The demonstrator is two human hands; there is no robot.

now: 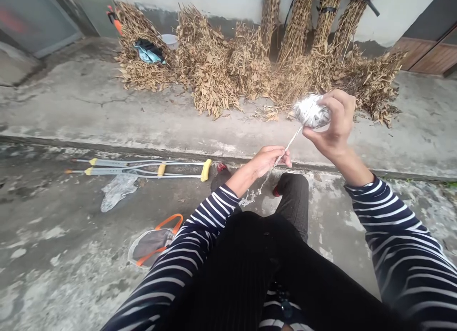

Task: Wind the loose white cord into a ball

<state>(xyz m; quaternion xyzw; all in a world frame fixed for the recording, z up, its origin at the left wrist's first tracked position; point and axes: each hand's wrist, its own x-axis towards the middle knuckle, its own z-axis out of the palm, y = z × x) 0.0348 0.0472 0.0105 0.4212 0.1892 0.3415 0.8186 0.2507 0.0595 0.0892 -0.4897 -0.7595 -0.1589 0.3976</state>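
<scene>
My right hand (337, 121) is raised at the right, its fingers and thumb wrapped round a ball of white twine (311, 111). From the ball a taut white strand (293, 139) runs down and left to my left hand (270, 160). There the strand passes between my closed fingers, which pinch it. Below the left hand a loose, curly length of the twine (252, 196) hangs or lies near the ground between my legs; which of the two I cannot tell.
Crutches (150, 169) lie on the concrete at the left, with a clear plastic bag (119, 190) beside them. A bag with orange handles (152, 245) sits nearer me. Dried plant bundles (214, 59) line the wall, on a raised concrete ledge (89, 107). A pale bucket (170, 41) stands among them.
</scene>
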